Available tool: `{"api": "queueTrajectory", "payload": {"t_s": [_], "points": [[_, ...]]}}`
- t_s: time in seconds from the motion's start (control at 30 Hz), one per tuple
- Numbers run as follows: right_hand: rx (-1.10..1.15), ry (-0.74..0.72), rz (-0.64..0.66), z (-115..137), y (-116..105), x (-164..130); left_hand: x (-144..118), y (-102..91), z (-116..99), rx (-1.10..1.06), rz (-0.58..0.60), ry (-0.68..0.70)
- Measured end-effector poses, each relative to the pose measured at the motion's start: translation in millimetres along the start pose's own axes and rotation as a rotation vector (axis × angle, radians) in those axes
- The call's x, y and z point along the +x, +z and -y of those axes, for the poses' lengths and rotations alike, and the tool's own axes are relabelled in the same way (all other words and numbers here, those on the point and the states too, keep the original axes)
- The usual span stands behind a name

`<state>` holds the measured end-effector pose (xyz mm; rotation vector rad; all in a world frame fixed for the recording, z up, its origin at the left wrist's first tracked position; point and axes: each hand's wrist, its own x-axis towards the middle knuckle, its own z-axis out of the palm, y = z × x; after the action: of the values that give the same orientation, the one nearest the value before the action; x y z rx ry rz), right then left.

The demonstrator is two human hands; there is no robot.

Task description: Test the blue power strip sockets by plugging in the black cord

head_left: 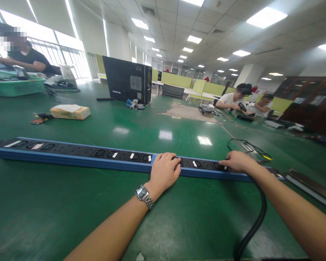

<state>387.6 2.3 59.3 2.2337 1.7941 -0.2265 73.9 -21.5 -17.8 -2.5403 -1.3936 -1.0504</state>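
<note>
Left hand (165, 170), fingers curled, pressed on long blue power strip (97, 156) lying across frame centre on green desk (70, 210). Right hand (237, 162) grips strip's right end; black cable (256, 217) below. Tissue pack (70, 111) upper left.

Hidden and cut off around the power strip

The left hand (164, 172) covers some sockets of the power strip (97, 156), and the right hand (237, 161) hides more near its right end. The black cable (256, 217) leaves the bottom edge. Socket labels (114, 154) are too small to read.
</note>
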Motion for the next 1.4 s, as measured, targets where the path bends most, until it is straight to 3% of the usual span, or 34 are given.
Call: {"api": "queueTrajectory", "payload": {"t_s": [0.2,0.4,0.57,0.77,0.87,1.03,1.17,1.4], "points": [[-0.065,-0.002,-0.143,2,14,-5,-1,0.6,0,-0.002,-0.010,0.007],[-0.049,0.142,-0.207,16,35,-26,0,1.1,0,0.008,-0.007,0.004],[-0.004,0.114,-0.208,12,36,-28,0,0.3,-1,0.001,-0.012,0.000],[0.032,0.111,-0.351,-27,-13,-20,0,-0.2,0,0.000,-0.008,0.000],[0.034,0.046,-0.320,-55,-26,-10,0,0.2,0,0.001,-0.010,0.002],[0.008,0.060,-0.227,-103,-1,11,-1,-0.8,0,-0.009,-0.013,0.008],[0.041,0.121,-0.258,-135,26,17,0,-1.7,0,-0.007,-0.013,0.009],[0.109,0.086,-0.329,-149,45,12,0,0.2,0,-0.007,-0.011,0.001]]}}
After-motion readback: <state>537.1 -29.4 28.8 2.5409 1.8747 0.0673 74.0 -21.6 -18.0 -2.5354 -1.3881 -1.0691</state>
